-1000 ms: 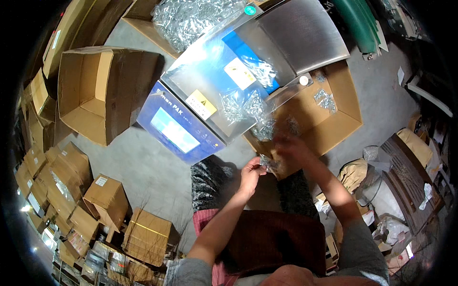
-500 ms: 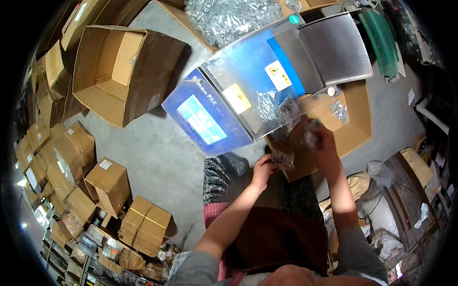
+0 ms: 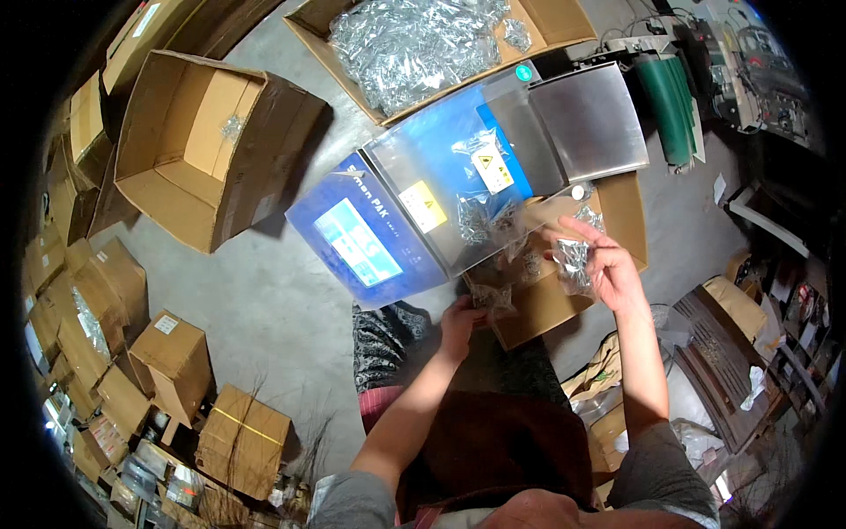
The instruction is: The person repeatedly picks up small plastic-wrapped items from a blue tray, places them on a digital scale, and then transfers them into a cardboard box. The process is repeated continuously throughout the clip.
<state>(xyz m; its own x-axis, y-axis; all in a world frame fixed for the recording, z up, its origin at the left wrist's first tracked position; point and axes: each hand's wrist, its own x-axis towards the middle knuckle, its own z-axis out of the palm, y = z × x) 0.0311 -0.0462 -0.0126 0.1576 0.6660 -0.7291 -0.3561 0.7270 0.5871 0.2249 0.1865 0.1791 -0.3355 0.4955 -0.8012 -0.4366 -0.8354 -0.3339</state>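
My right hand (image 3: 615,271) is above the small cardboard box (image 3: 636,216), gripping a clear bag of screws (image 3: 573,264) by its side, with the index finger stretched out. My left hand (image 3: 458,328) is at the near left edge of that box. Its fingertips are closed on the edge of a clear plastic bag (image 3: 495,301), though they are partly in shade. Just beyond both hands stands a blue and steel packing machine (image 3: 357,234) with a transparent cover (image 3: 449,181). Under the cover, loose screws and bags (image 3: 476,220) show through.
Behind the machine, a large carton (image 3: 546,22) holds a heap of filled clear bags (image 3: 414,48). An open carton (image 3: 176,145) stands at the left with a small bag inside. Closed cartons (image 3: 172,361) are stacked at lower left. A green conveyor belt (image 3: 665,110) is at far right.
My right hand has risen out of the box's shade, and the bag of screws now shows clearly in it. My left hand has shifted slightly left and down. The whole view has swung a little.
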